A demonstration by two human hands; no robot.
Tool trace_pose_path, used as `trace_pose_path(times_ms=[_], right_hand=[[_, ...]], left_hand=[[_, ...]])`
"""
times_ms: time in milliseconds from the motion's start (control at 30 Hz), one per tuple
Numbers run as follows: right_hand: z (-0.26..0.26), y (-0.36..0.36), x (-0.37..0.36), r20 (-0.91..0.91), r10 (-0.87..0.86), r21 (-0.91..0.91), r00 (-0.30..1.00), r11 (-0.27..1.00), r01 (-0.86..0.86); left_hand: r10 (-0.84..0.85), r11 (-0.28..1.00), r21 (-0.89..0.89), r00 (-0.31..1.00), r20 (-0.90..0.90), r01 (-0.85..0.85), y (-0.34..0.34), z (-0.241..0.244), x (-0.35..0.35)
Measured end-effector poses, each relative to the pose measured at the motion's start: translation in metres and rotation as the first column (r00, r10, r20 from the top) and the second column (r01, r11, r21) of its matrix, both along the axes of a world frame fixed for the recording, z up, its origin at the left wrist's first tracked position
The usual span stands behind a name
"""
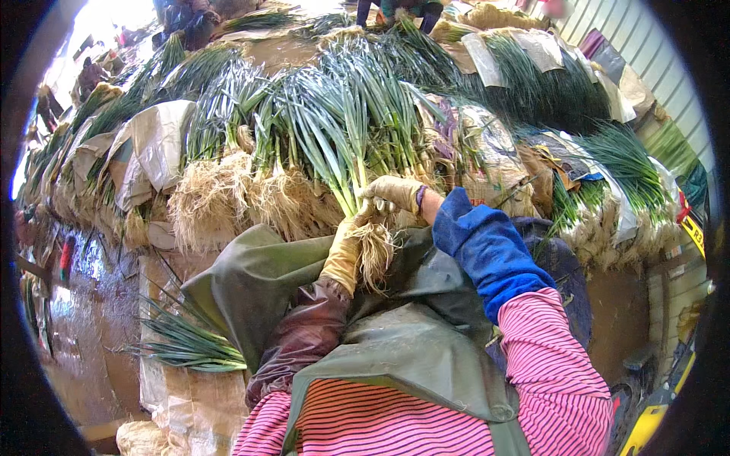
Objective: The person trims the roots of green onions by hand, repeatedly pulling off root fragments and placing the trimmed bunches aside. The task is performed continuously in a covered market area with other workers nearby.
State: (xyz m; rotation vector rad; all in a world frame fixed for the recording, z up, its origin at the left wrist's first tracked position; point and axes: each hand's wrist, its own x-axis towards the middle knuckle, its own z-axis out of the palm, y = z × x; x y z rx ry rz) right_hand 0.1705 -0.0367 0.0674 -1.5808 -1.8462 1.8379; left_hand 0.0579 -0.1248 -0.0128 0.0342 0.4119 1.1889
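Observation:
My left hand (349, 242), in a tan glove, is closed around the lower stems of a few green onions (345, 199), whose pale roots (373, 256) hang below it over my lap. Against the same stems, just above, is my gloved right hand (393, 194) with its fingers bent; whether it grips a stem or leaf cannot be told. The long green leaves point away from me and overlap a row of onion bunches (214, 194) with thick, fibrous roots. A dark green apron (410, 342) covers my lap.
More onion bunches (530, 85) lie in rows beyond, partly under sheets of sacking (154, 142). A small bunch of onions (194, 342) rests on brown sacking (199, 399) at my left. People (188, 23) are at the far side. A yellow object (644, 430) is at lower right.

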Motion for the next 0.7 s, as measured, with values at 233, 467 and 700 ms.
trace_pose_path(times_ms=[233, 467, 700], right_hand=[[-0.036, 0.010, 0.011, -0.274, -0.158, -0.293, 0.949, 0.953, 0.075], [-0.031, -0.001, 0.009, -0.401, -0.002, -0.006, 0.916, 1.000, 0.000], [-0.036, -0.011, 0.004, 0.735, 0.243, 0.443, 0.633, 0.535, -0.719]], left_hand=[[0.054, 0.999, 0.021, 0.921, -0.385, -0.050, 0.005, -0.012, -0.006], [0.044, 0.999, 0.022, 0.995, 0.094, -0.047, -0.008, 0.023, -0.005], [0.171, 0.979, 0.099, 0.984, 0.057, -0.176, -0.015, 0.021, -0.011]])
